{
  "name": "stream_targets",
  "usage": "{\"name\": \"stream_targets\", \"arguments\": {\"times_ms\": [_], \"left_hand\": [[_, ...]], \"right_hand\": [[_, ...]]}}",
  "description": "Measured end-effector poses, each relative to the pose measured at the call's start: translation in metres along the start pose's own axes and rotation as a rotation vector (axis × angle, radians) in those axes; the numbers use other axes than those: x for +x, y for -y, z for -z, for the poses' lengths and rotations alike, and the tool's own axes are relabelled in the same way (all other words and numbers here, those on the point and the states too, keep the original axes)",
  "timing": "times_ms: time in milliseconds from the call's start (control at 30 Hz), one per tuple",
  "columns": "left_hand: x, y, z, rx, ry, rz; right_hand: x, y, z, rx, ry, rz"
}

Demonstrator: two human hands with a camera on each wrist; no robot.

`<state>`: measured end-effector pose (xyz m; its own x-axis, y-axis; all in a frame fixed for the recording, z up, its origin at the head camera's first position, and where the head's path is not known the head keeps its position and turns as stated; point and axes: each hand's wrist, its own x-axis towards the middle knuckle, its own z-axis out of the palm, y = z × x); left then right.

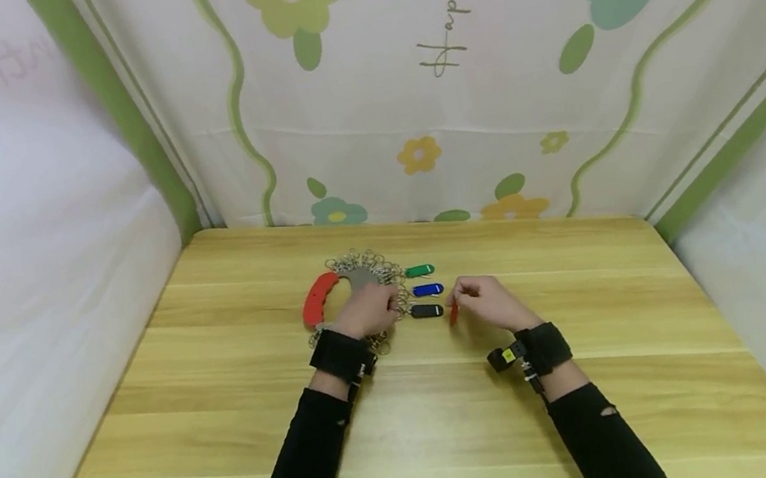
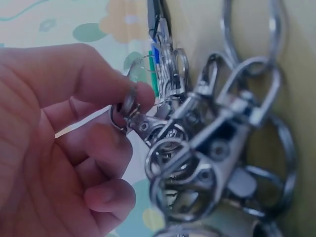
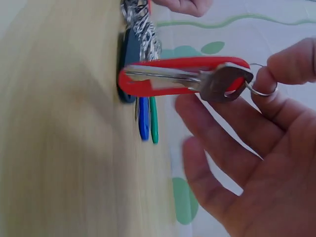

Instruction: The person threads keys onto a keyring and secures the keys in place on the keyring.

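Note:
My right hand (image 1: pixel 488 299) is raised just right of the tags. In the right wrist view, its thumb and forefinger pinch a thin split ring (image 3: pixel 264 93), from which a red key tag (image 3: pixel 168 63) and a silver key (image 3: pixel 224 84) stick out. My left hand (image 1: pixel 368 309) is over the large key ring's metal clips. Seen from the left wrist, its thumb and forefinger pinch the end of a swivel clip (image 2: pixel 148 123), beside several more clips (image 2: pixel 222 138). The large ring has a red curved handle (image 1: pixel 320 300) and a grey metal plate (image 1: pixel 362 278), partly hidden behind the left hand.
Green (image 1: pixel 420 271), blue (image 1: pixel 427 290) and black (image 1: pixel 427 311) key tags lie in a column at the ring's right side. The wood-grain table (image 1: pixel 434 450) is bounded by white cloth walls, with a flower-printed one (image 1: pixel 348 118) at the back.

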<state>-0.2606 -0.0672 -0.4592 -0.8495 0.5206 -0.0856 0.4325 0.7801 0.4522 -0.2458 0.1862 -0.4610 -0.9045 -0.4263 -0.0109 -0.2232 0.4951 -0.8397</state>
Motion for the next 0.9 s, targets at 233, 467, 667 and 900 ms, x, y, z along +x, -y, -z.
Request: {"name": "stream_targets", "arguments": {"times_ms": [233, 467, 667, 900], "left_hand": [[-0.002, 0.001, 0.001, 0.013, -0.018, -0.043], [-0.003, -0.001, 0.006, 0.001, -0.012, -0.068], [-0.002, -0.004, 0.006, 0.037, -0.003, -0.09], [-0.001, -0.006, 0.004, 0.043, 0.014, -0.126]], "right_hand": [[0.016, 0.008, -0.014, 0.05, 0.106, -0.031], [0.03, 0.022, -0.021, 0.105, 0.144, -0.107], [0.034, 0.027, -0.026, 0.149, 0.148, -0.165], [0.034, 0.022, -0.037, 0.082, 0.169, -0.269]]}}
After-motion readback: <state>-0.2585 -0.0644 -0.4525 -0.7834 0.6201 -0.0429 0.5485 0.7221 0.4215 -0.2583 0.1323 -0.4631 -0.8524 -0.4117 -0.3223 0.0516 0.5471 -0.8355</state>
